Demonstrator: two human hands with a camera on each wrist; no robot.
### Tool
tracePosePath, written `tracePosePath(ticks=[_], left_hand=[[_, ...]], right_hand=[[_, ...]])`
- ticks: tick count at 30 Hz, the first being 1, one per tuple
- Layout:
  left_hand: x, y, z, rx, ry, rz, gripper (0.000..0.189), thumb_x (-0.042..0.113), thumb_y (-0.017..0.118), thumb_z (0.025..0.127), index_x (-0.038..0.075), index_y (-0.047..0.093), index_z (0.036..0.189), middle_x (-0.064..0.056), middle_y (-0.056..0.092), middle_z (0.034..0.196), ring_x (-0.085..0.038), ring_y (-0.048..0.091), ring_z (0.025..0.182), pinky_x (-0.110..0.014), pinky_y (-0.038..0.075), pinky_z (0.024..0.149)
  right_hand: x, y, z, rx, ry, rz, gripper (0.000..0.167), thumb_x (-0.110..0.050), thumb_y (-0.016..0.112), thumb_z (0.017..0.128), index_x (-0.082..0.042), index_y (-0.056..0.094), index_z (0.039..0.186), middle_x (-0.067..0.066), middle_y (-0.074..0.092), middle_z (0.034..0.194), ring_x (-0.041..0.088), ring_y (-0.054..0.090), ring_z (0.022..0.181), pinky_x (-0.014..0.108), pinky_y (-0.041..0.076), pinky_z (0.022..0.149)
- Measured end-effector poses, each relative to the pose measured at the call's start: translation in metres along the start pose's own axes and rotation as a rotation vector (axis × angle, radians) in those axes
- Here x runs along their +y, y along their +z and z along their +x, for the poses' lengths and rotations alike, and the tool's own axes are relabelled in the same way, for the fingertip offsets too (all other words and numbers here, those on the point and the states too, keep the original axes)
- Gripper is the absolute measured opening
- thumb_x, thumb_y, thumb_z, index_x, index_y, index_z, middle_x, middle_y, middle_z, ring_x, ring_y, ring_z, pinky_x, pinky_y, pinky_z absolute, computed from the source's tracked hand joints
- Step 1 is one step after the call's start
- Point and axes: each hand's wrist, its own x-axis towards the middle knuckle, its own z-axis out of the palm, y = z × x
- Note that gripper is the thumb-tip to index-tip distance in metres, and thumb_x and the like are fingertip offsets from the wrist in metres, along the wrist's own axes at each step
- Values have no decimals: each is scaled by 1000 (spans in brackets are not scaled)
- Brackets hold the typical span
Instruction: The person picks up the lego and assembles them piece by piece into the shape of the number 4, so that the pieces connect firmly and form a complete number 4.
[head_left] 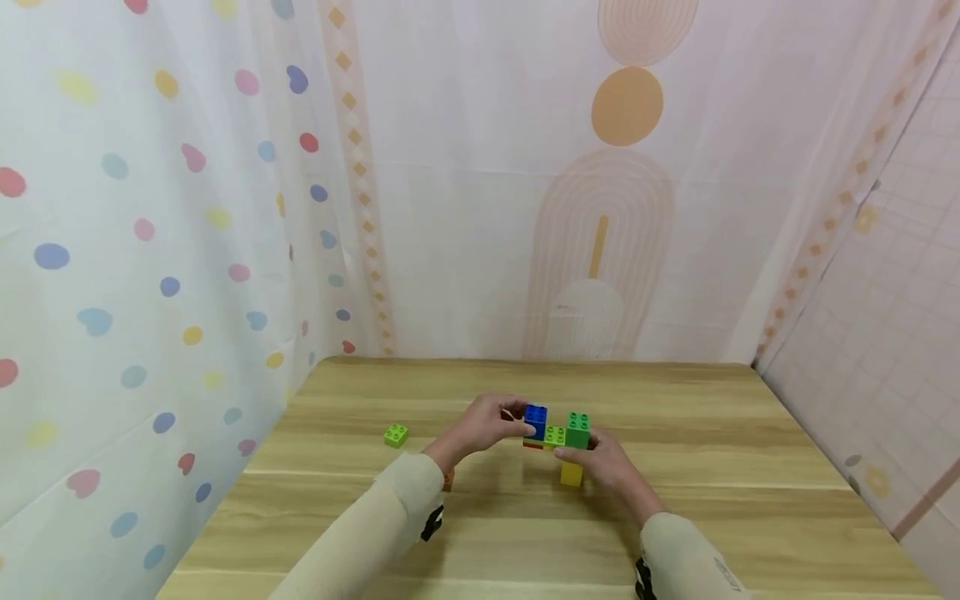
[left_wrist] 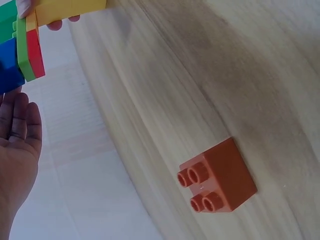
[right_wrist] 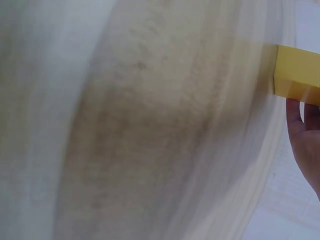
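Observation:
In the head view my left hand (head_left: 486,427) pinches a blue toy brick (head_left: 535,414), its thumb on the near face. The blue brick stands on the left end of a lime plate-like brick (head_left: 555,436), with a thin red piece (head_left: 532,446) underneath. A green brick (head_left: 577,429) rises from the right end. My right hand (head_left: 606,462) grips this built structure at its right side, thumb across the front. Yellow bricks (left_wrist: 75,9) extend below as a leg. In the right wrist view, fingers sit against the yellow part (right_wrist: 297,75).
A loose lime brick (head_left: 396,434) lies on the wooden table (head_left: 675,400) to the left. An orange-brown brick (left_wrist: 225,175) is on the table, partly hidden behind the left wrist in the head view. Patterned curtains (head_left: 465,208) hang behind and beside the table.

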Motion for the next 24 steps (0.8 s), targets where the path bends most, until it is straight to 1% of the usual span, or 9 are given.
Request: tracePosePath(ticks=[4, 10, 17, 24], left_hand=[[0, 1, -1, 9, 5, -27, 33, 23, 74, 92, 9, 69, 122, -1, 67, 103, -18, 62, 93, -36, 53, 83], [-4, 5, -1, 31, 16, -43, 32, 22, 73, 92, 9, 69, 121, 0, 68, 103, -15, 61, 96, -38, 51, 88], [-5, 6, -5, 47, -2, -57, 34, 24, 72, 93, 10, 68, 124, -1, 68, 106, -15, 63, 97, -37, 53, 87], [-7, 6, -6, 53, 22, -50, 34, 22, 72, 93, 9, 68, 124, -1, 68, 105, -16, 62, 95, -36, 53, 86]], right_hand=[[1, 1, -1, 11, -18, 11, 42, -36, 75, 89, -7, 66, 119, 3, 69, 110, 18, 60, 98, 45, 46, 92], [2, 3, -1, 14, -41, 13, 40, -32, 73, 91, -7, 66, 121, 4, 69, 112, 19, 61, 100, 44, 47, 93], [3, 5, -2, 25, -43, 14, 41, -33, 74, 91, -7, 65, 121, 5, 69, 112, 19, 61, 98, 42, 48, 90], [2, 7, -3, 31, -41, 17, 38, -31, 74, 91, -8, 66, 120, 4, 69, 111, 18, 61, 98, 41, 47, 91]])
